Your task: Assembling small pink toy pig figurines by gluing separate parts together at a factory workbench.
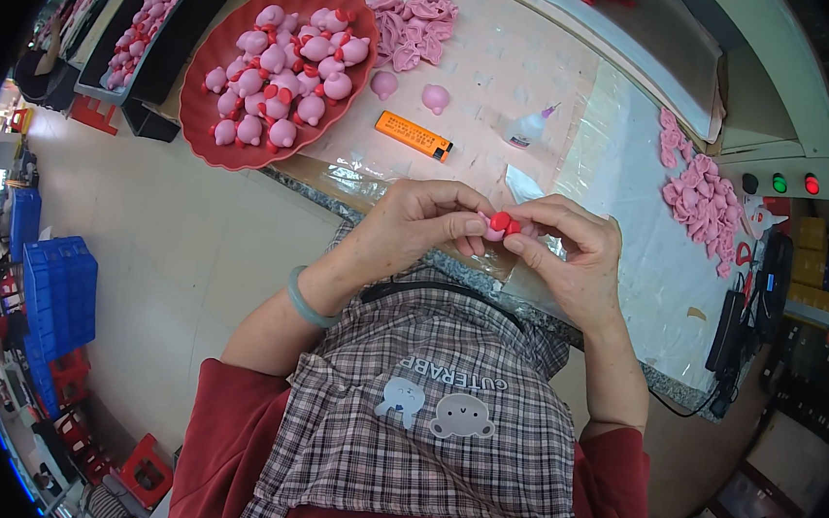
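Observation:
A small pink figure with red parts (501, 224) is held between both hands above the table's front edge. My left hand (406, 221) pinches its left side between thumb and fingers. On the other side, my right hand (576, 252) is closed on it with thumb and forefinger; the fingertips partly hide the piece. Beyond the hands lie an orange flat bar with a black end (412, 136) and two loose pink rounded pieces (435, 99). A small white squeeze bottle with a thin needle tip (525, 131) stands near a scrap of white paper (523, 184).
At the left, a red scalloped dish (194, 115) holds many pink and red figures. Pink soft pieces are heaped at the back (418, 26) and right (703, 204). A grey machine housing with green and red buttons (795, 182) overhangs the right. Blue crates (59, 294) stand on the floor.

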`<state>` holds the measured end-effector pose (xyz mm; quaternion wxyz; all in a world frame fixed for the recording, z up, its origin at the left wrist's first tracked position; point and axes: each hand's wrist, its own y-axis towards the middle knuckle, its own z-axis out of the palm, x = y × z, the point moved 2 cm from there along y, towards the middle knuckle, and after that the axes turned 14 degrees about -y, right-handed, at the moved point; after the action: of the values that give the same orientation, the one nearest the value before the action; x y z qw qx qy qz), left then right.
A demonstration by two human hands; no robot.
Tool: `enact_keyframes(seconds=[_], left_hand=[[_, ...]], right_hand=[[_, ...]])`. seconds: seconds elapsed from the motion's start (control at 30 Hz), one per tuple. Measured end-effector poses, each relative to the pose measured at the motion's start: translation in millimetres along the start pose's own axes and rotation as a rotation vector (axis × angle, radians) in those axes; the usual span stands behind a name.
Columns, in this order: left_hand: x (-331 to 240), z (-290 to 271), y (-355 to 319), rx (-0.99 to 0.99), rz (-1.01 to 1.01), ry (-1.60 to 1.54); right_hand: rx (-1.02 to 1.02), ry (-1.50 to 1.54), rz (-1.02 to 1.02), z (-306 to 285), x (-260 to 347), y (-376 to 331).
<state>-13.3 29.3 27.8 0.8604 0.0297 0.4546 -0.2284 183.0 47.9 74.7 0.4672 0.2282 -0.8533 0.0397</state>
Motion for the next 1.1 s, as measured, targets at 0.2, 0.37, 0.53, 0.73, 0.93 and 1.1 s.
enact_keyframes(seconds=[0.2, 0.37, 0.53, 0.73, 0.93, 1.1], left_hand=[[4.1, -2.0, 1.4, -0.049, 0.046, 0.067], [8.2, 1.9, 1.7, -0.093, 0.154, 0.12], [9.1, -0.3, 2.6, -0.108, 0.149, -0.057], [9.8, 1.1, 1.0, -0.137, 0.107, -0.044], [14.0, 6.1, -0.3, -0.157, 0.158, -0.051], [24.8, 5.7, -0.7, -0.178, 0.217, -0.072]], right_hand=[[0.017, -0.205, -0.052, 0.3, 11.3, -2.3], [-0.009, -0.167, 0.008, 8.8, 8.4, -4.6], [0.025, -0.1, 0.021, 4.9, 9.2, 2.8], [0.083, -0.084, 0.055, 6.8, 6.4, 6.5], [-0.106, -0.299, -0.159, 11.8, 0.0, 4.5], [-0.23, -0.498, -0.402, 14.4, 0.0, 0.9]])
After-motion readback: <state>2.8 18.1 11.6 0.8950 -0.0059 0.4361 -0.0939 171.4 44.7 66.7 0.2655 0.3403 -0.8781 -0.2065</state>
